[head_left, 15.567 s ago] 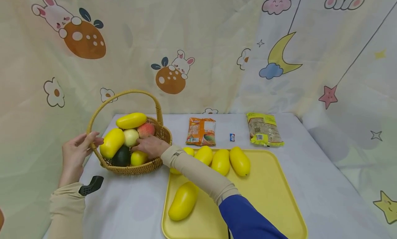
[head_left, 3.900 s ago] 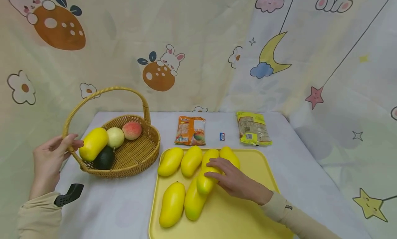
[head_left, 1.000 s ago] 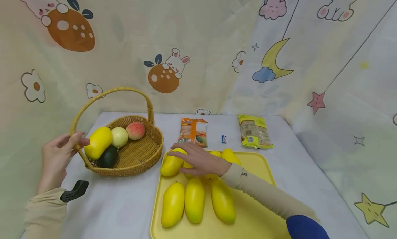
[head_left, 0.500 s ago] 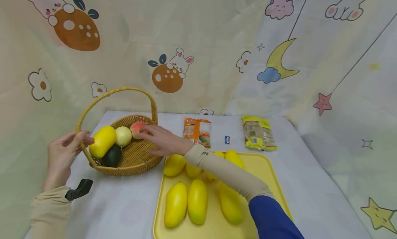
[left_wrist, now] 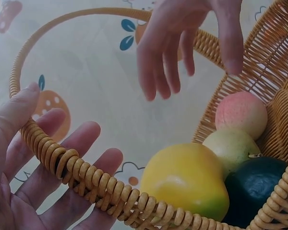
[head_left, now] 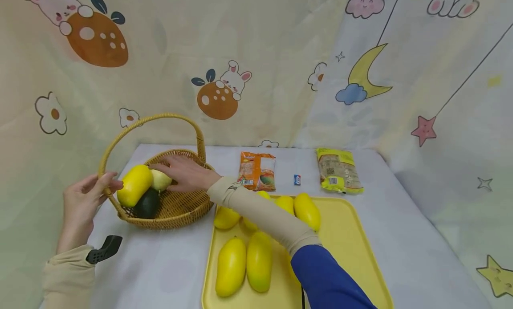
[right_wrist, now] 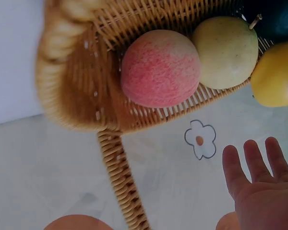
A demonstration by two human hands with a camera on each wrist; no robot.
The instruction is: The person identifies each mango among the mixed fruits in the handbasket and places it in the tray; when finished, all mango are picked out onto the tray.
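Note:
My left hand (head_left: 82, 206) holds the handle side of the wicker basket (head_left: 176, 221), thumb and fingers on either side of the cane. Over the basket hovers my right hand (head_left: 188, 173), fingers extended and apart from the fruit in the left wrist view. A yellow mango (head_left: 135, 185), a pale green pear-like fruit (head_left: 161, 180) and a dark green avocado (head_left: 148, 204) lie at the basket's left. The pink peach (right_wrist: 161, 69) sits beside the pale fruit; my right hand hides it from the head view. Several yellow mangoes (head_left: 231, 266) lie on the yellow tray (head_left: 344, 260).
Behind the tray lie an orange snack bag (head_left: 258, 171), a small blue packet (head_left: 297, 180) and a yellow-and-clear bag (head_left: 340, 172). My right forearm crosses above the tray and covers some mangoes. A patterned cloth (head_left: 272, 77) hangs behind the white table.
Earlier, the basket held more yellow fruit. My right hand released a mango onto the tray, then moved left, back over the basket. The left hand stays at the handle.

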